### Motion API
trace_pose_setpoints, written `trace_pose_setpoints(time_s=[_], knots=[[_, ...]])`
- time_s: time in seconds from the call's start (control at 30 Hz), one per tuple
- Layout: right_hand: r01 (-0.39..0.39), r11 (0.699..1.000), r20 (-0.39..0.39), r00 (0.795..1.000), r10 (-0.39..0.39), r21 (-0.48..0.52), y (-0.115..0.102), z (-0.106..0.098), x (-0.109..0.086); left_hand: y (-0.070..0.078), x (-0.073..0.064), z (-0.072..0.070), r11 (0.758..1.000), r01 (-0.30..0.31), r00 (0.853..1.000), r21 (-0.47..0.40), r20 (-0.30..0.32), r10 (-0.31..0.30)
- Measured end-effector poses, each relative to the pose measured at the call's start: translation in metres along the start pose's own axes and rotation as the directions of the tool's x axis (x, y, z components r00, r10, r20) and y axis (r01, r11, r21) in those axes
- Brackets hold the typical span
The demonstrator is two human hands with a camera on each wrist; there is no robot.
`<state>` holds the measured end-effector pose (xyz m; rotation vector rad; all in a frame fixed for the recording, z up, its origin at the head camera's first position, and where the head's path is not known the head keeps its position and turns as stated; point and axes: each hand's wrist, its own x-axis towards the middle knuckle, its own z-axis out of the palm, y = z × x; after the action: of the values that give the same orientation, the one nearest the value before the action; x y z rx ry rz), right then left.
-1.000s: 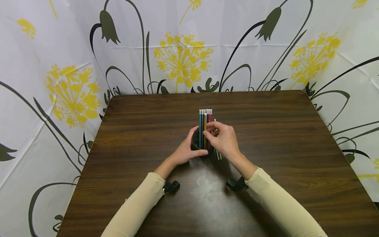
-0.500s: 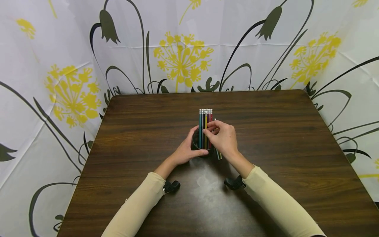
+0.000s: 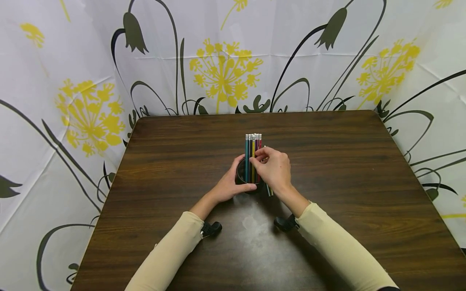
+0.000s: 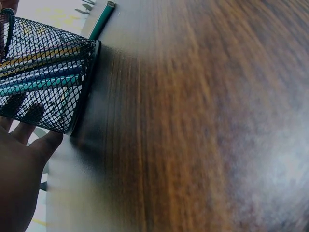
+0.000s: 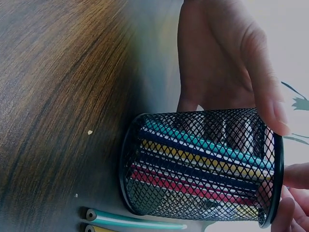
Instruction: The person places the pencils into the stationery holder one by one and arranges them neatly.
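A black mesh pencil cup (image 5: 207, 169) stands upright on the table, with several pencils (image 3: 247, 151) inside, eraser ends up. My left hand (image 3: 227, 185) grips the cup from its left side, thumb across the near side at the rim. My right hand (image 3: 276, 169) is over the cup's right side, its thumb and fingers pinching a yellow pencil (image 3: 253, 148) among the others. In the right wrist view, teal, yellow, dark and red pencils show through the mesh. Right fingertips (image 5: 285, 212) are at the rim there.
Beside the cup's right side, a teal pencil (image 5: 135, 221) and a yellow pencil (image 5: 99, 229) lie on the brown wooden table (image 3: 174, 153). Small pale crumbs (image 5: 90, 132) dot the tabletop. A flowered curtain (image 3: 156, 85) hangs behind the table.
The yellow pencil's eraser end has shifted up in the head view, closer to level with the other ends. My right wrist has moved slightly left; the left hand holds still.
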<state>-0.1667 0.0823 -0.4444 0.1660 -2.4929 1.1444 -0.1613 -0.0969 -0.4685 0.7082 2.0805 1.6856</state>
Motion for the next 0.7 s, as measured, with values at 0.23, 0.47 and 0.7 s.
trace_pose_setpoints(time_s=[0.23, 0.47, 0.7], knots=[[-0.002, 1.000, -0.012, 1.000, 0.001, -0.018, -0.0003, 0.0001, 0.0014, 0.0002, 0.0008, 0.0000, 1.000, -0.001, 1.000, 0.010, -0.002, 0.001], [-0.003, 1.000, -0.007, 1.000, 0.003, -0.010, 0.0007, 0.0008, 0.0011, -0.0022, 0.0009, -0.0002, 1.000, 0.009, 1.000, 0.007, -0.009, -0.009], [-0.004, 1.000, 0.001, 1.000, 0.004, -0.001, 0.0001, -0.0008, 0.0016, -0.0017, 0.0002, 0.0001, 1.000, 0.020, 1.000, 0.006, -0.007, -0.020]])
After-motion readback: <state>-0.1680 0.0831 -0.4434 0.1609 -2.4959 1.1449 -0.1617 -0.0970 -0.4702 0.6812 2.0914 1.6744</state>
